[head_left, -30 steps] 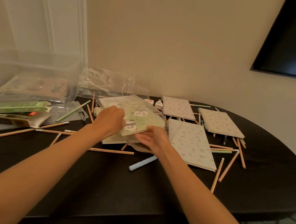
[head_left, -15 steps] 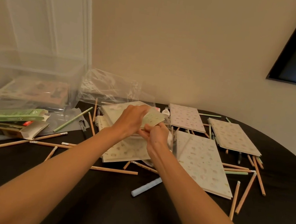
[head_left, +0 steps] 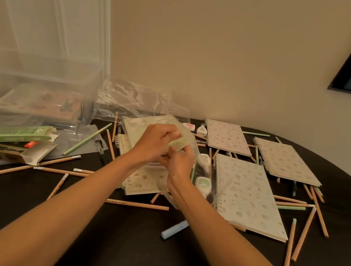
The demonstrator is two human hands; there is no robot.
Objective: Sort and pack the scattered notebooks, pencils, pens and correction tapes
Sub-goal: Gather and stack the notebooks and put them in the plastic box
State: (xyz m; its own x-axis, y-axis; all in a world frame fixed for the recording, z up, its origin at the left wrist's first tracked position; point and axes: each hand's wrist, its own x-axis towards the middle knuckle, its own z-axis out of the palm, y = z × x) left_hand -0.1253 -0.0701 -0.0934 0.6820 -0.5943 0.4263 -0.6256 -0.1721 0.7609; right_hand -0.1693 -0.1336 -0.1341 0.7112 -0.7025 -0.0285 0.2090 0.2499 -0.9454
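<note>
Two hands meet over the middle of the dark table (head_left: 110,247), both working on one green notebook (head_left: 139,128) that sits in a clear sleeve (head_left: 170,119). The left hand (head_left: 157,145) has its fingers curled and pinches the near right corner of the green notebook from above. The right hand (head_left: 180,167) sits just below and pinches the same corner from underneath (the exact fingertip contact is hidden by the knuckles). The green notebook is raised and tilted above another patterned notebook (head_left: 141,179) that lies flat on the table. It should handle as a light, fairly stiff slab that bends only a little across the cover. The film is glossy and probably slippery, so a grip on film alone may slide or stretch. Take hold at a corner or along the spine edge, thumb on one face and fingers on the other. The sleeve itself is soft and crinkles — support it near its mouth. Other items wait close by: a large spiral notebook (head_left: 248,198) just right of the hands, correction tapes (head_left: 203,182) between it and the right wrist, and loose pencils (head_left: 138,204) all around. Pencils are light and roll easily — gather them in a bundle at mid-length. A clear storage box (head_left: 44,71) stands at the far left.
</note>
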